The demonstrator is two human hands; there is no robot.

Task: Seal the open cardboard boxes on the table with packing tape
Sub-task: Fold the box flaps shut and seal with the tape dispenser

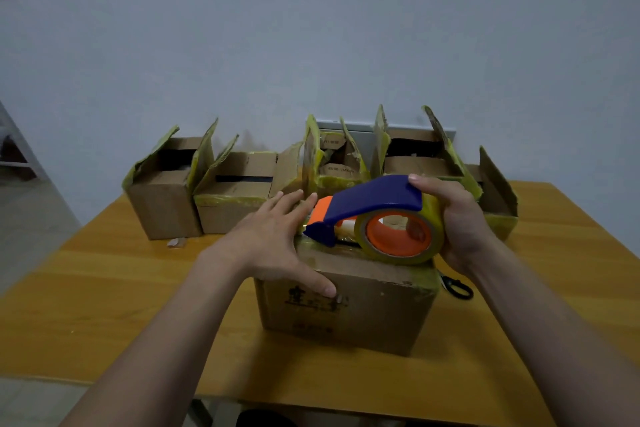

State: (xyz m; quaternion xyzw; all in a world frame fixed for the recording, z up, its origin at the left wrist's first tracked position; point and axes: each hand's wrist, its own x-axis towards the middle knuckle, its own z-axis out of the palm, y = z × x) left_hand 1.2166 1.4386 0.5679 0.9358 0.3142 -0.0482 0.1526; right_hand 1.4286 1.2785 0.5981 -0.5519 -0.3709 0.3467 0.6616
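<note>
A closed cardboard box (360, 308) with dark printed characters stands in the middle of the wooden table (104, 288). My left hand (277, 239) lies flat on its top left part, fingers spread, thumb down over the front face. My right hand (457, 222) grips a blue and orange tape dispenser (374, 215) with a yellowish tape roll, resting on the box top, its nose pointing left toward my left hand. Behind stand several open boxes with flaps up: far left (162, 198), next to it (235, 204), centre (332, 163) and right (419, 156).
Black-handled scissors (457, 286) lie on the table just right of the front box. A further open box (495, 198) stands at the far right behind my right hand. A small scrap (176, 242) lies before the left boxes. A pale wall backs the table.
</note>
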